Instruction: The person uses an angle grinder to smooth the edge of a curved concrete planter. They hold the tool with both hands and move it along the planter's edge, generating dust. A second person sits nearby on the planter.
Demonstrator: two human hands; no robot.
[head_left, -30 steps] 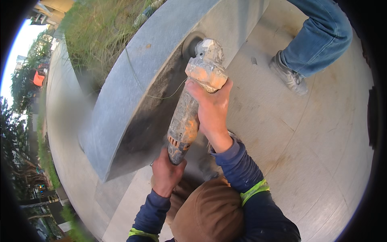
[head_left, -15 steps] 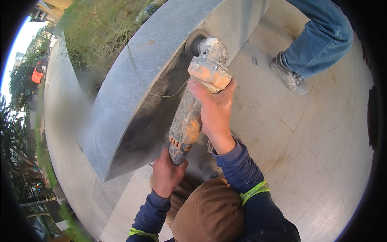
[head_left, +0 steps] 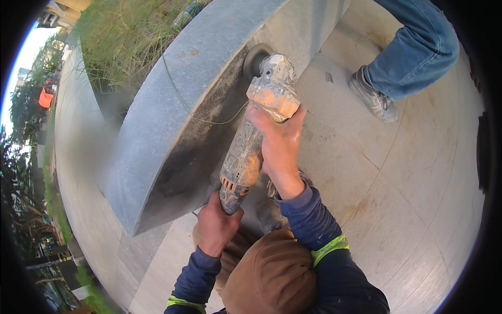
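Note:
A dusty orange and grey angle grinder (head_left: 246,152) slants across the middle, its head up and away from me. My right hand (head_left: 280,144) is closed around the body just behind the gear head, thumb on the near side. At the rear end, my left hand (head_left: 217,225) is wrapped round the handle. The round grinding disc (head_left: 256,60) is against, or very close to, the side face of the curved grey stone ledge (head_left: 157,125); the exact contact is hidden. Below the ledge's top edge that face is dark and dusty.
Another person's leg in jeans (head_left: 418,57) with a grey shoe (head_left: 375,97) stands at the upper right on the paved floor (head_left: 397,193). Long grass (head_left: 130,42) grows behind the ledge. A thin cord or stem (head_left: 209,122) hangs over its edge. My brown-clad knee (head_left: 272,272) is below.
The grinder's head and disc have shifted slightly right and toward me along the ledge face. Both hands keep their hold.

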